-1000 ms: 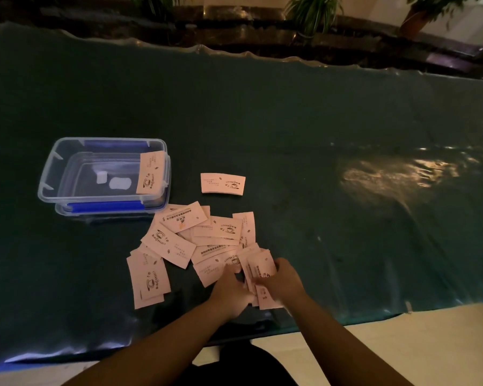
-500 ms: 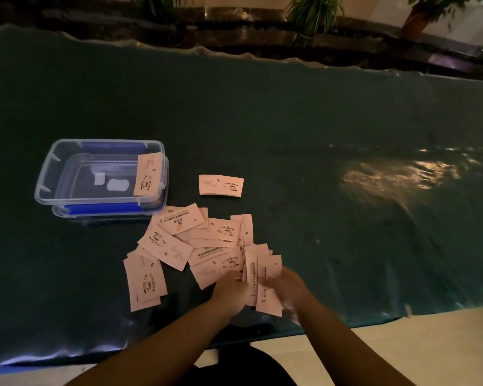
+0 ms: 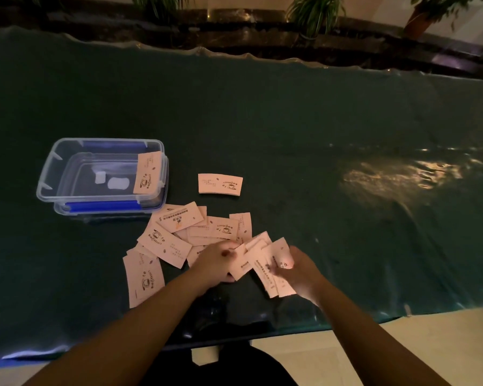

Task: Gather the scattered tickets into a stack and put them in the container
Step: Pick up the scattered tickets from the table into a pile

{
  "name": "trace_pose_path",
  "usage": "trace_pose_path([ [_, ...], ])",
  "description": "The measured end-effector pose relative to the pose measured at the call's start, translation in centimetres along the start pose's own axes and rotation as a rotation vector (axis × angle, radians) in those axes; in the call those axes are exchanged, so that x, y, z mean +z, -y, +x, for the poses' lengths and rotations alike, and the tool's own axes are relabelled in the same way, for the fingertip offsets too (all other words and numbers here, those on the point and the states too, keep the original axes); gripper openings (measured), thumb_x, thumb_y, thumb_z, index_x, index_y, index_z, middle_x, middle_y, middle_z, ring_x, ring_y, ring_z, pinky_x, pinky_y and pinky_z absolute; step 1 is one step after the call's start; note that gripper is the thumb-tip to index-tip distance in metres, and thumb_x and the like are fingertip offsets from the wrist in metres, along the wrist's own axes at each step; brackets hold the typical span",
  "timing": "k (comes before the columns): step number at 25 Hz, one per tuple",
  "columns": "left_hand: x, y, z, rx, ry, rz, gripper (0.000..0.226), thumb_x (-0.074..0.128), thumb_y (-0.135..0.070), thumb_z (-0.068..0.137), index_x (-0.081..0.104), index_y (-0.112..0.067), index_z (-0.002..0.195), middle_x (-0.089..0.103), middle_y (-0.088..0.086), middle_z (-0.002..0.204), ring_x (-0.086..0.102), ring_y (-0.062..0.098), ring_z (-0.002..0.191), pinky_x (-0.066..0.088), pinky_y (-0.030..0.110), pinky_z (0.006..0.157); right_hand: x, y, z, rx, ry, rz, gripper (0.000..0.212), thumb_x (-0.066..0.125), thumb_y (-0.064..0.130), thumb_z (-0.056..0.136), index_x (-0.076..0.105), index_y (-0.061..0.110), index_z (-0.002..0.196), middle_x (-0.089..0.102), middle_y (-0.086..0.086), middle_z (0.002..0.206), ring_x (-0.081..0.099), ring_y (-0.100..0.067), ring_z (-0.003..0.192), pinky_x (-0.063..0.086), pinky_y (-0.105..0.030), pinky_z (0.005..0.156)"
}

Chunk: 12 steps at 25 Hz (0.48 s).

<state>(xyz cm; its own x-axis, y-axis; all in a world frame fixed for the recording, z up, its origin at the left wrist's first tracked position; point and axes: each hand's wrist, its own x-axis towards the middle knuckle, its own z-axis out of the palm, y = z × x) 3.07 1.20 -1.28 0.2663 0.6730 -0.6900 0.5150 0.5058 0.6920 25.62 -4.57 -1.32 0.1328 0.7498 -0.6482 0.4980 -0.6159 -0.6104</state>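
Since the frame half a second before, the right hand had drawn rightward with its fan of tickets, and the left hand had moved up over the near edge of the pile.

Head view: I found the right hand clenched on a loose fan of held tickets, thumb on top, the cards splayed and tilted toward the left hand. The left hand was closed, fingers curled at the left edge of that same fan; I recorded it as gripping those cards, though its fingertips were hidden. The scattered tickets lay overlapping on the dark green table cover, just beyond and left of the hands. One lone ticket sat flat, apart from the pile, farther back. A further ticket leaned against the right inner wall of the clear container, which stood open at the left, near the pile but not touching it. Two small white pieces lay on the container floor; I could not tell what they were. Potted plants lined the far side.
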Motion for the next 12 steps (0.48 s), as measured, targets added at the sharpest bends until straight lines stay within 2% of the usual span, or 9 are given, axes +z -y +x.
trace_pose_path([
  [2, -1.5, -0.8, 0.6, 0.059, 0.048, 0.229, 0.043, 0.057, -0.010, 0.102, 0.062, -0.028, 0.141, 0.059, -0.002, 0.145, 0.057, 0.020, 0.126, 0.062, 0.035, 0.087, -0.6, 0.3, 0.3, -0.068, -0.028, -0.210, 0.059, 0.073, 0.029, 0.101, 0.044, 0.028, 0.152, 0.059, 0.008, 0.127, 0.064, -0.020, 0.107, 0.051, -0.027, 0.073],
  [4, -2.3, -1.6, 1.0, 0.135, 0.123, 0.413, 0.049, 0.053, -0.006, 0.100, 0.060, -0.026, 0.144, 0.056, -0.002, 0.151, 0.052, 0.021, 0.136, 0.050, 0.039, 0.105, -0.8, 0.8, 0.5, -0.147, 0.003, -0.349, 0.061, 0.072, 0.028, 0.100, 0.043, 0.032, 0.154, 0.061, 0.006, 0.135, 0.065, -0.022, 0.117, 0.049, -0.025, 0.077],
  [5, -2.3, -1.9, 1.1, 0.166, 0.154, 0.475, 0.049, 0.053, -0.006, 0.099, 0.061, -0.026, 0.143, 0.057, -0.002, 0.151, 0.051, 0.021, 0.137, 0.045, 0.037, 0.106, -0.8, 1.1, 0.6, -0.189, 0.030, -0.408, 0.058, 0.073, 0.027, 0.099, 0.047, 0.031, 0.151, 0.060, 0.005, 0.141, 0.063, -0.021, 0.122, 0.047, -0.025, 0.082],
  [8, -1.7, -2.2, 1.4, 0.226, 0.141, 0.467, 0.042, 0.056, -0.005, 0.099, 0.064, -0.024, 0.135, 0.065, -0.001, 0.138, 0.059, 0.016, 0.124, 0.046, 0.030, 0.095, -0.3, 2.0, 0.9, -0.269, 0.103, -0.486, 0.048, 0.075, 0.026, 0.098, 0.057, 0.025, 0.142, 0.052, 0.003, 0.142, 0.054, -0.016, 0.122, 0.046, -0.026, 0.091],
  [12, -1.3, -1.8, 1.6, 0.250, -0.007, 0.298, 0.031, 0.063, -0.011, 0.098, 0.067, -0.027, 0.124, 0.067, -0.007, 0.123, 0.061, 0.009, 0.111, 0.044, 0.019, 0.079, 0.4, 2.2, 1.5, -0.102, 0.142, -0.277, 0.028, 0.070, 0.026, 0.102, 0.063, 0.018, 0.128, 0.069, -0.002, 0.127, 0.064, -0.024, 0.113, 0.051, -0.034, 0.085],
])
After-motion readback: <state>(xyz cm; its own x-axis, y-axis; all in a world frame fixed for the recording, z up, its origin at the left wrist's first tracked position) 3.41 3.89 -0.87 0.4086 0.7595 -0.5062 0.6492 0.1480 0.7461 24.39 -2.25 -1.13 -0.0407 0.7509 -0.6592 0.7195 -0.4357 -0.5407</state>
